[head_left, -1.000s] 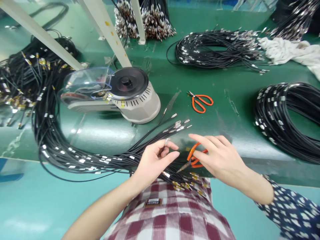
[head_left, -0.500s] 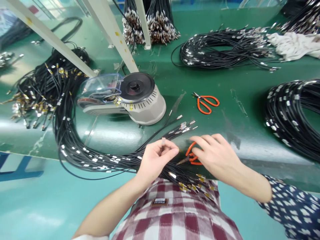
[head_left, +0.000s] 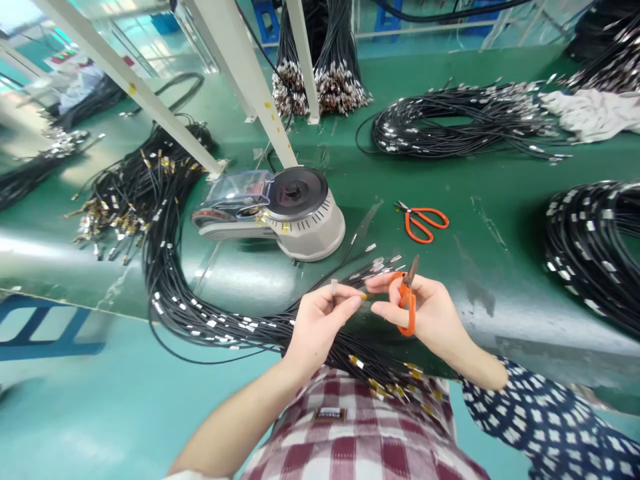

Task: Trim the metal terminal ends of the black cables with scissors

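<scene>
My left hand is closed in a pinch on a thin black cable, mostly hidden by the fingers. A small yellow piece shows at its thumb tip, and a pale tag stands up by the index finger. Orange-handled scissors hang on the fingers of my right hand, blades pointing up and away. The right thumb and fingertips are close to the yellow piece; whether they touch it I cannot tell. Beneath both hands runs a bundle of black cables with white tags and some yellow-wrapped ends.
A round grey tape dispenser stands beyond the left hand. Orange-handled cutters lie on the green table. Coiled cables sit at right, another coil behind. White posts rise at the back left.
My right hand has picked the scissors up off the table edge and moved left, close to the left hand. The left hand keeps its pinch. The view has shifted slightly.
</scene>
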Demonstrator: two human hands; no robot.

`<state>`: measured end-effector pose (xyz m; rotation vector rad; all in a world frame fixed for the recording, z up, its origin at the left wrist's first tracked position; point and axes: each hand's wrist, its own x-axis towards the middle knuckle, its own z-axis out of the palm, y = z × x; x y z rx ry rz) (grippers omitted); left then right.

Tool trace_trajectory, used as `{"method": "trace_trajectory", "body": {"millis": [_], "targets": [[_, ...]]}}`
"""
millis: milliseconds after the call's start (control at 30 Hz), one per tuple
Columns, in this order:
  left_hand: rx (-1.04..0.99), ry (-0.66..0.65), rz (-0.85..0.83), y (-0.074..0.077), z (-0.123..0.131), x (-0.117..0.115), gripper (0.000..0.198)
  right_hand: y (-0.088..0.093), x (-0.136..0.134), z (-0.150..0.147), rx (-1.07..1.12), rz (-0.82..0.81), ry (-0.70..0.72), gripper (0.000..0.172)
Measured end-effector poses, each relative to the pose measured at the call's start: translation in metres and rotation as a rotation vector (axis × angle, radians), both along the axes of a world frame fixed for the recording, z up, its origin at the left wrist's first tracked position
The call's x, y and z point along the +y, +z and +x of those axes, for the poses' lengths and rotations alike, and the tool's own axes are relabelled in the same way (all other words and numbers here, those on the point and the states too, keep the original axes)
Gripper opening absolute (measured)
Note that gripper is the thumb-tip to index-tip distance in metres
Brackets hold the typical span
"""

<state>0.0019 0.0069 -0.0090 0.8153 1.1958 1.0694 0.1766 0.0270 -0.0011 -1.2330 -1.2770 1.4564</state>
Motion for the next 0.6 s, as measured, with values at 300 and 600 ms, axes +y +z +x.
{"method": "trace_trajectory", "body": {"millis": [300, 600], "targets": [[-0.023, -0.012, 0.006, -0.001, 0.001, 0.001, 0.025, 0.005, 0.004, -0.008, 0.012, 0.057, -0.051, 0.034], [-0.097, 0.049, 0.073, -0.003, -0.004, 0.004, 0.03, 0.009, 0.027, -0.01, 0.137, -0.028, -0.094, 0.037]]}}
